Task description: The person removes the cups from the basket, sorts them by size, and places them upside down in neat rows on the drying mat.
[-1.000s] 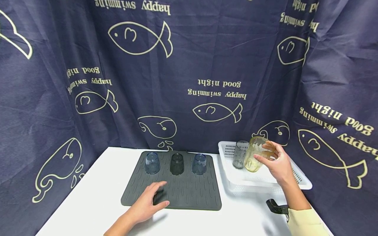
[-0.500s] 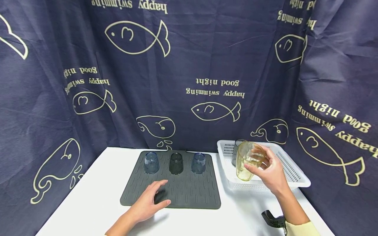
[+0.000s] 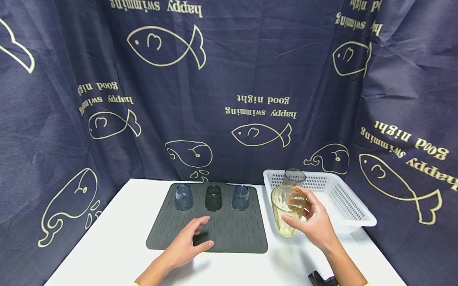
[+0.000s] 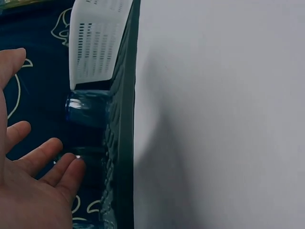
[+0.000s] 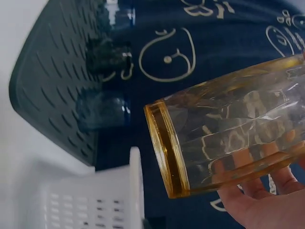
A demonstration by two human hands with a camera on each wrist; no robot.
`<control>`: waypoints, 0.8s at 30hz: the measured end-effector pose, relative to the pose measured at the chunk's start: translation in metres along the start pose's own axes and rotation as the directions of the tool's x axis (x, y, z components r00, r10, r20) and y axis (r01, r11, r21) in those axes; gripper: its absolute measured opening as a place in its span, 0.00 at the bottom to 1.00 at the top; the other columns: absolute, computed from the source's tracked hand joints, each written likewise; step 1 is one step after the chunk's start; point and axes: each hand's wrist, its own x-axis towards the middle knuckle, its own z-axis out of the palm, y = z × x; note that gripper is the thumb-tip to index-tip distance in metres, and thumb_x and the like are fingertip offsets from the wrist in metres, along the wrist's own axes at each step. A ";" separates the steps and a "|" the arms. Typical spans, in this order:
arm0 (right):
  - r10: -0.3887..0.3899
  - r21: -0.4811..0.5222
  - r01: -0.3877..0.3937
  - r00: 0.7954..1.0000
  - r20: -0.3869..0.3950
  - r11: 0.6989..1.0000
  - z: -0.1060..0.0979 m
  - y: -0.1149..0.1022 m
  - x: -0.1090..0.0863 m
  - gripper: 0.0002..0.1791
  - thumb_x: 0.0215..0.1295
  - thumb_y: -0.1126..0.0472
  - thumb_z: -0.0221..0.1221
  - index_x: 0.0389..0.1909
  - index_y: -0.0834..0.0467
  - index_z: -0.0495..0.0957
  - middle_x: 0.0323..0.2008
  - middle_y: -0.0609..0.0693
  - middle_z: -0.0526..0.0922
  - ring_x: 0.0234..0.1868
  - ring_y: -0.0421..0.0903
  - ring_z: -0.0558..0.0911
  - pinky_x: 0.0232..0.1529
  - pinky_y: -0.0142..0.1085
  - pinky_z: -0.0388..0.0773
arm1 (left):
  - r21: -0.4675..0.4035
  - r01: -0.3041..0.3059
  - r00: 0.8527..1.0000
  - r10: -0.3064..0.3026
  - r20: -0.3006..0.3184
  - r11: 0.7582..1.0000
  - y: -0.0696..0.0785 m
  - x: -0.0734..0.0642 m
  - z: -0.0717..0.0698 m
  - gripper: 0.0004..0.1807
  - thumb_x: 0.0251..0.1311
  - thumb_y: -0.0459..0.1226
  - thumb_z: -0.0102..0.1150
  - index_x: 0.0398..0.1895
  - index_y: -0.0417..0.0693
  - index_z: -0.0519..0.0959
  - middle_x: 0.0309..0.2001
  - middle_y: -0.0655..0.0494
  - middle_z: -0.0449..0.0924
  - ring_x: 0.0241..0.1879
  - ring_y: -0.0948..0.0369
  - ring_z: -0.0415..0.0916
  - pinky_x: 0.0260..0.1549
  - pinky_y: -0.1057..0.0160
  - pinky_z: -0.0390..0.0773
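Observation:
An amber drinking glass (image 3: pixel 286 216) is held by my right hand (image 3: pixel 315 220), thumb in front and fingers behind, over the near-left corner of the basket. In the right wrist view the same glass (image 5: pixel 233 129) fills the right side, its thick base toward the middle. My left hand (image 3: pixel 186 244) hovers over the near part of the dark drying mat (image 3: pixel 236 234), fingers spread and holding nothing. Along the mat's far side stand a blue glass (image 3: pixel 184 198), a dark grey glass (image 3: pixel 214 199) and another blue glass (image 3: pixel 240 198).
A white perforated basket (image 3: pixel 352 198) stands right of the mat on the white table (image 3: pixel 118 222). One clear, dark-rimmed glass (image 3: pixel 295 176) is inside it, partly hidden by the amber one. A dark curtain (image 3: pixel 200 99) with fish drawings hangs behind and at both sides.
My right hand has carried the amber glass left and toward me, from above the basket's middle to its near-left edge. My left hand has shifted slightly right.

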 end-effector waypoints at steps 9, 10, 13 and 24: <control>0.019 0.024 -0.021 0.997 0.076 0.999 0.021 0.006 -0.010 0.46 0.46 0.71 0.78 0.69 0.58 0.70 0.55 0.57 0.81 0.53 0.37 0.82 0.52 0.27 0.82 | -0.078 -0.027 1.000 0.028 0.007 0.997 0.006 0.007 0.005 0.36 0.65 0.51 0.68 0.74 0.57 0.66 0.67 0.54 0.72 0.64 0.53 0.72 0.64 0.53 0.77; 0.013 0.033 -0.016 0.997 0.080 0.999 0.024 0.007 -0.011 0.46 0.45 0.71 0.78 0.68 0.59 0.70 0.55 0.57 0.81 0.53 0.36 0.82 0.52 0.26 0.81 | -0.085 -0.026 1.000 0.027 0.008 0.996 0.007 0.008 0.006 0.36 0.65 0.50 0.68 0.74 0.57 0.66 0.67 0.54 0.72 0.64 0.53 0.72 0.64 0.52 0.77; 0.011 0.029 -0.013 0.996 0.086 1.000 0.031 0.008 -0.015 0.44 0.44 0.69 0.79 0.66 0.59 0.72 0.55 0.56 0.83 0.53 0.35 0.82 0.52 0.25 0.80 | -0.107 -0.017 1.000 0.018 0.012 0.994 0.009 0.010 0.007 0.36 0.65 0.49 0.68 0.74 0.57 0.65 0.67 0.53 0.72 0.65 0.49 0.71 0.64 0.50 0.77; -0.035 0.001 0.035 0.987 0.159 0.999 0.054 0.016 -0.022 0.40 0.44 0.62 0.81 0.62 0.57 0.76 0.52 0.56 0.86 0.49 0.43 0.85 0.46 0.31 0.82 | -0.149 -0.035 0.999 0.040 0.034 0.988 0.022 0.016 0.013 0.37 0.65 0.47 0.68 0.75 0.59 0.64 0.68 0.54 0.72 0.64 0.53 0.73 0.65 0.54 0.77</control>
